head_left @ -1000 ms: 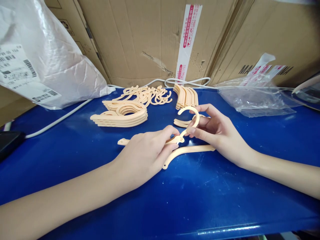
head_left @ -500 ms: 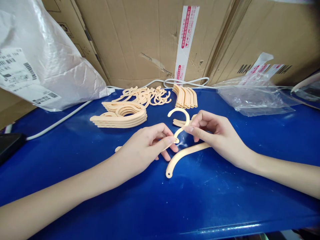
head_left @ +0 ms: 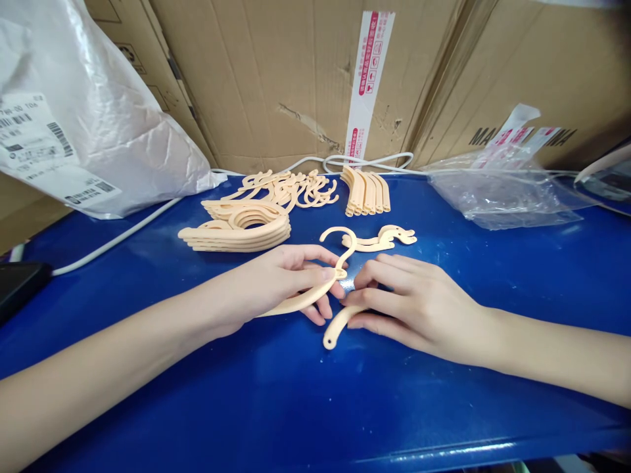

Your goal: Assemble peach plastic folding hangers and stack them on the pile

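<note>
My left hand (head_left: 283, 279) pinches a cream plastic hanger arm (head_left: 298, 302) near its inner end, the rest of it running back under the palm. A curved hanger hook (head_left: 353, 244) rises from that end, its open curl toward the left. Close by, my right hand (head_left: 419, 299) has its fingers closed round a second hanger arm (head_left: 336, 330) low over the blue table. The holed tip of this arm sticks out to the left, while its far part is hidden under the hand. Beyond the hands lie a few loose wavy hanger pieces (head_left: 367, 244).
Stacked hanger parts (head_left: 236, 240), a heap of hooks (head_left: 305, 187) and a row of arms (head_left: 365, 190) stand at the back of the blue table (head_left: 296, 407). Cardboard boxes (head_left: 276, 79), a white parcel bag (head_left: 123, 131), clear plastic (head_left: 507, 190) and a white cable (head_left: 123, 236) surround them.
My right hand has left the hook and moved down onto the loose hanger arm. My left hand has turned, showing its arm with the hook, which has shifted slightly left and down.
</note>
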Tool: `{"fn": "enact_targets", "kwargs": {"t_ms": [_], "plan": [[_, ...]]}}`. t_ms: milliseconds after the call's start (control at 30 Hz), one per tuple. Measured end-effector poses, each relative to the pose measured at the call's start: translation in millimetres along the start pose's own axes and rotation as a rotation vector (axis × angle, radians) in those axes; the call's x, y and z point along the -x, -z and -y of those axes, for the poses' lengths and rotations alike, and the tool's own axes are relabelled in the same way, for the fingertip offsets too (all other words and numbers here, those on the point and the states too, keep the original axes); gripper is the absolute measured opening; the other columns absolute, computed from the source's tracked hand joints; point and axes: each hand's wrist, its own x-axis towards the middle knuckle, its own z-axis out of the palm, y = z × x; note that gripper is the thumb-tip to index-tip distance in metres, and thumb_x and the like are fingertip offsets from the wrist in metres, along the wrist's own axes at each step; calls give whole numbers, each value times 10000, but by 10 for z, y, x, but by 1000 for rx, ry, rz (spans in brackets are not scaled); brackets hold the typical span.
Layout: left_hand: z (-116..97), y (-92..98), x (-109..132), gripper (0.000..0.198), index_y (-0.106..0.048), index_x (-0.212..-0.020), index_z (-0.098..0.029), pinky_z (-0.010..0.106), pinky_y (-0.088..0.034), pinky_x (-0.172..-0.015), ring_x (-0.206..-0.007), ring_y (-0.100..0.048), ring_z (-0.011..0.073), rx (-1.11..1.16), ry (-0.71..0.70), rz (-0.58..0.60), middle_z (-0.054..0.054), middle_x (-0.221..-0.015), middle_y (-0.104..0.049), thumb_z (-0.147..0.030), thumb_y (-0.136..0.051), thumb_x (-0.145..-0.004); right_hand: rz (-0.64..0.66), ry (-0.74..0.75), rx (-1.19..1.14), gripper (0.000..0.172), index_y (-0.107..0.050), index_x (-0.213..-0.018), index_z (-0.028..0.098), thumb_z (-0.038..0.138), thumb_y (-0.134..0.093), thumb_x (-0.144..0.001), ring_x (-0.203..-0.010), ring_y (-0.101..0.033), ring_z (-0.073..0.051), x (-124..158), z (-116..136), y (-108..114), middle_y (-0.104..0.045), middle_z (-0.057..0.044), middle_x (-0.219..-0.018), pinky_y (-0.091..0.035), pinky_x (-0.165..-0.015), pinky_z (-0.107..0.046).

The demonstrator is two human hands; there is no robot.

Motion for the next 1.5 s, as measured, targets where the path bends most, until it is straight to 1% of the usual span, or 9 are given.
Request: {"fn": "enact_targets", "kwargs": {"t_ms": [200,400,533,667,733,867,967,1300,1500], "plan": [[-5,3,16,102,-580,-959,-158,256,-601,-631,-674,-679,126,92,43,2,43,-866,-675,-224,-509,-924,12,53,51,236,-616,-909,132,115,-390,-974,-723,-526,-159,0,-14,-36,-630,-64,-838,-445,-671,-280],[-34,-45,15,99,-580,-899,-149,235,-574,-545,-624,-606,114,155,99,-46,19,-796,-609,-247,-589,-892,32,-3,-8,194,-534,-981,155,75,-357,-970,-608,-540,-92,45,-13,-33,-633,-2,-796,-383,-528,-208],[-53,-63,17,153,-593,-874,-145,200,-545,-501,-540,-558,87,91,87,-61,-3,-720,-583,-291,-571,-917,4,-60,-21,309,-565,-904,166,275,-311,-1043,-541,-575,-73,51,15,17,-672,8,-721,-351,-472,-194],[-63,-71,21,166,-640,-962,-132,169,-536,-478,-526,-551,67,84,50,-44,-13,-731,-586,-274,-556,-940,4,-171,-139,477,-582,-819,172,574,-367,-960,-438,-511,-53,29,18,50,-634,30,-601,-332,-442,-182],[-59,-67,23,174,-656,-1012,-140,183,-556,-491,-547,-565,72,111,49,-45,-9,-759,-606,-270,-567,-937,2,-213,-143,486,-589,-794,172,585,-385,-950,-457,-524,-57,20,7,45,-631,25,-610,-336,-456,-184],[-37,-51,27,251,-663,-1113,-166,210,-580,-530,-545,-597,96,140,76,-46,-7,-638,-624,-321,-592,-927,20,-257,-71,455,-602,-772,169,388,-305,-1038,-508,-553,-70,24,-5,20,-612,12,-625,-342,-498,-198],[-28,-44,24,275,-667,-1139,-177,220,-591,-564,-558,-612,104,130,89,-55,-3,-604,-629,-329,-610,-917,-36,-213,-53,411,-614,-773,166,432,-403,-1004,-535,-544,-78,36,4,15,-602,12,-644,-344,-513,-212],[-29,-15,8,180,-703,-889,-157,195,-583,-554,-532,-647,113,143,86,-29,19,-599,-674,-319,-624,-903,-145,-138,63,204,-673,-886,142,227,-496,-943,-646,-498,-135,6,19,14,-568,-12,-679,-373,-589,-258],[-58,-29,-1,171,-730,-875,-167,181,-553,-456,-444,-618,116,198,94,-96,18,-530,-663,-289,-615,-907,-147,-86,151,238,-682,-1005,120,236,-477,-969,-745,-524,-181,-4,2,5,-614,-48,-759,-434,-686,-300]]}}
